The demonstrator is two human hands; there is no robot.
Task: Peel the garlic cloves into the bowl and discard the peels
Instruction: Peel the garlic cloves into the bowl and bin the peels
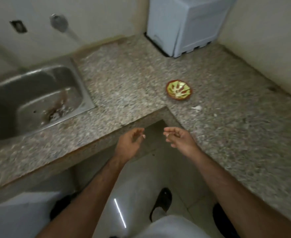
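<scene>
A small bowl [179, 90] with a red rim and a green pattern sits on the granite counter [124, 83] and holds several pale pieces. My left hand [129, 143] hovers in front of the counter's inner corner with relaxed, motion-blurred fingers. A small white fleck [143, 136] shows at its fingertips. My right hand [177, 137] hovers beside it, about a hand's width apart, with loosely curled fingers and nothing clearly in them. Two white peel scraps [197, 107] lie on the counter just in front of the bowl.
A steel sink [29, 100] is set into the counter at the left, under a wall tap [59, 23]. A white appliance [184, 26] stands in the back corner. Below the hands are a tiled floor and a dark shoe [162, 201].
</scene>
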